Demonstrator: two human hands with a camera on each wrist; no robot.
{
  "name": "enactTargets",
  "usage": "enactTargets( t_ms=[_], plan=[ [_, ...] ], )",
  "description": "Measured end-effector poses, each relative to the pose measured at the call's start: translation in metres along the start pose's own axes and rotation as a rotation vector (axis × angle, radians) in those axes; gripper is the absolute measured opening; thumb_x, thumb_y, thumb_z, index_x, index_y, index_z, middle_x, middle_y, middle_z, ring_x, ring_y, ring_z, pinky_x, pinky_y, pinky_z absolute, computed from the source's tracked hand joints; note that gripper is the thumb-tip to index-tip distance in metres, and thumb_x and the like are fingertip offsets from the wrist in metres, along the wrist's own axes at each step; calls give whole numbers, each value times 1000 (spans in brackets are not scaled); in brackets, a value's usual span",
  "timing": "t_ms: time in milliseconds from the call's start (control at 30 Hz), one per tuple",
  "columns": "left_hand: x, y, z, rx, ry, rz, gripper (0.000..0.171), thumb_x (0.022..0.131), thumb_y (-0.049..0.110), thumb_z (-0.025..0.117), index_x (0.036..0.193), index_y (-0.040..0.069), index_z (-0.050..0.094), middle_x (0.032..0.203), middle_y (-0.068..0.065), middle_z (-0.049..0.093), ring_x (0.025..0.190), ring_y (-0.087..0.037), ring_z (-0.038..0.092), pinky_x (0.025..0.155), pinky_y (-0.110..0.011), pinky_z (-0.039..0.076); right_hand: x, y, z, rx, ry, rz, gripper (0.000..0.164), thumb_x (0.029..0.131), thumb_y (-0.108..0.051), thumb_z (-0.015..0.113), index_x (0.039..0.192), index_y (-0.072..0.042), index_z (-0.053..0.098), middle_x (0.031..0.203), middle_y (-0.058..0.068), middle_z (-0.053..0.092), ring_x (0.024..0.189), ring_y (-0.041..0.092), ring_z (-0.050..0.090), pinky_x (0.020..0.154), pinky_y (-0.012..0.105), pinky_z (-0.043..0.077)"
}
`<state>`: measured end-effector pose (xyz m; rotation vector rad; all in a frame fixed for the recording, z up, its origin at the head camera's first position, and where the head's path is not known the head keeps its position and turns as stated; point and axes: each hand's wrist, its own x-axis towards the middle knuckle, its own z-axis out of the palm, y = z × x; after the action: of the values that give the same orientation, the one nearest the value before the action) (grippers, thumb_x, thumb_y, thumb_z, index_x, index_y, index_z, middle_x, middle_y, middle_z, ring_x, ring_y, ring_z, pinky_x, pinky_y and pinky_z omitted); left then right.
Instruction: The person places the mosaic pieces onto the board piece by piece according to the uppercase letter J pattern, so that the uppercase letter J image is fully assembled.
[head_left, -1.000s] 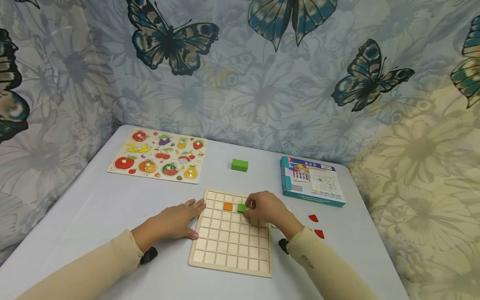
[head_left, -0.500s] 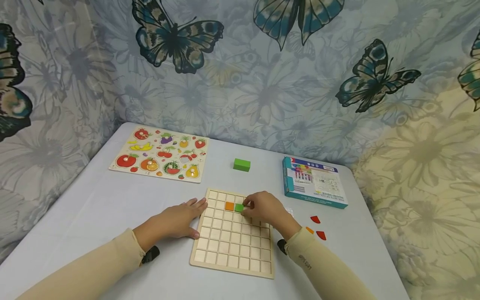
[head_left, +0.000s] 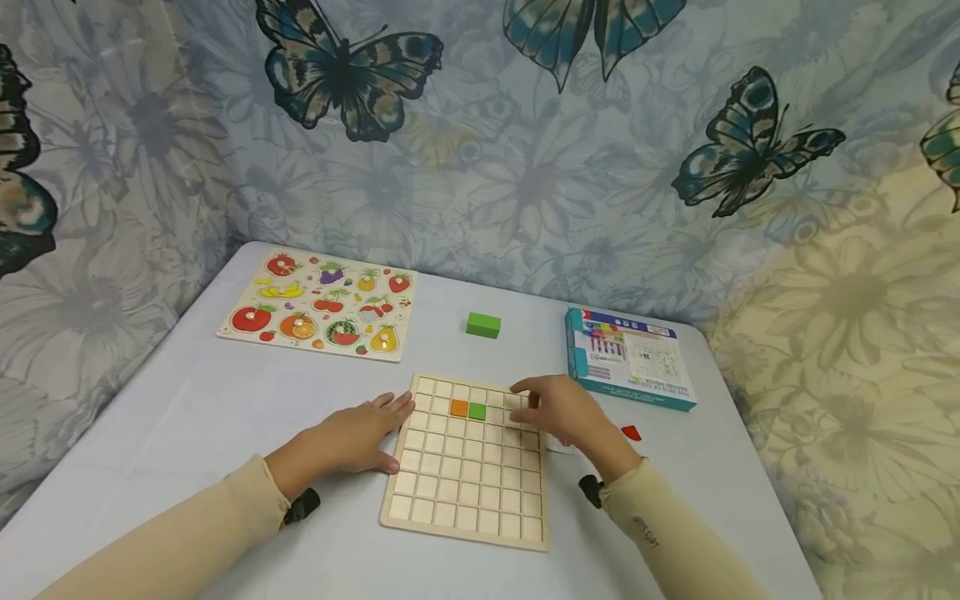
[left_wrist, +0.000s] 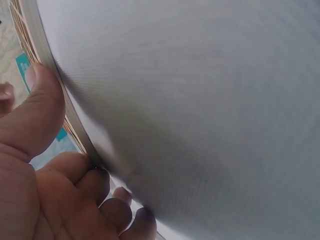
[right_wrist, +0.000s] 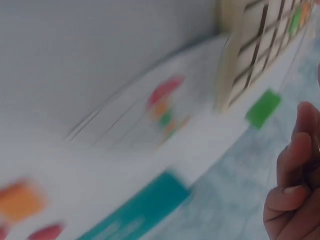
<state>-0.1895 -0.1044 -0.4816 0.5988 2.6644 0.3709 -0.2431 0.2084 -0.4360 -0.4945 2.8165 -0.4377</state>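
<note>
A wooden grid board (head_left: 465,535) lies on the table with an orange square tile (head_left: 459,407) and a green square tile (head_left: 477,411) side by side in its second row. My left hand (head_left: 348,437) rests at the board's left edge; in the left wrist view its thumb (left_wrist: 42,107) and fingertips touch that edge. My right hand (head_left: 566,412) is over the board's upper right side, thumb and index finger apart, nothing between them. In the right wrist view the fingers (right_wrist: 295,155) of this hand are bent and hold nothing.
A white card (right_wrist: 200,75) with a coloured picture lies beside the board's right edge. Red pieces (head_left: 632,432) and an orange piece (right_wrist: 22,200) lie on the right. Farther back are a fruit puzzle board (head_left: 348,354), a green block (head_left: 483,325) and a teal box (head_left: 630,358).
My right hand slid the green tile left, against the orange one, then let go and moved right. The left hand has stayed at the board's edge.
</note>
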Motion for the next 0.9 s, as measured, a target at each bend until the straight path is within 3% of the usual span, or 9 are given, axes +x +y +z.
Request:
enactTargets(
  t_ms=[167, 300, 400, 533, 767, 900],
  plan=[
    [2, 0, 1, 0, 6, -4, 96, 74, 49, 71, 150, 18, 22, 158, 5, 16, 145, -26, 17, 109, -51, 32, -46, 54, -25, 26, 7, 179, 41, 79, -37, 73, 116, -20, 67, 78, -2, 57, 51, 15, 43, 45, 28, 36],
    [1, 2, 3, -8, 0, 0, 96, 74, 50, 71, 150, 19, 23, 158, 5, 16, 145, -26, 17, 108, -51, 33, -83, 101, -25, 15, -26, 329, 39, 78, -38, 74, 112, -19, 69, 78, 0, 55, 59, 16, 47, 50, 27, 39],
    [1, 3, 1, -7, 6, 3, 95, 74, 49, 72, 150, 18, 24, 158, 5, 18, 145, -27, 18, 109, -50, 32, -101, 126, -18, 0, -44, 388, 42, 76, -48, 73, 108, -20, 70, 79, 0, 56, 71, 16, 48, 55, 28, 39],
    [-3, 3, 1, -16, 17, -3, 94, 74, 47, 72, 150, 17, 25, 157, 5, 19, 145, -27, 19, 109, -50, 33, -106, 139, -5, 5, -29, 395, 47, 72, -58, 71, 103, -23, 70, 77, -1, 56, 71, 16, 48, 54, 29, 38],
    [-4, 4, 0, -15, 11, -1, 93, 75, 48, 71, 150, 18, 24, 158, 5, 17, 145, -27, 18, 108, -51, 33, -96, 135, 1, -30, -12, 378, 28, 79, -44, 71, 98, -24, 69, 74, -4, 58, 66, 15, 49, 55, 28, 39],
    [-3, 4, 0, -15, 12, -1, 94, 75, 48, 71, 150, 18, 24, 158, 5, 17, 145, -27, 18, 108, -51, 33, -92, 134, 0, -44, -19, 397, 33, 81, -45, 68, 105, -21, 68, 76, -2, 58, 67, 16, 49, 54, 28, 39]
  ],
)
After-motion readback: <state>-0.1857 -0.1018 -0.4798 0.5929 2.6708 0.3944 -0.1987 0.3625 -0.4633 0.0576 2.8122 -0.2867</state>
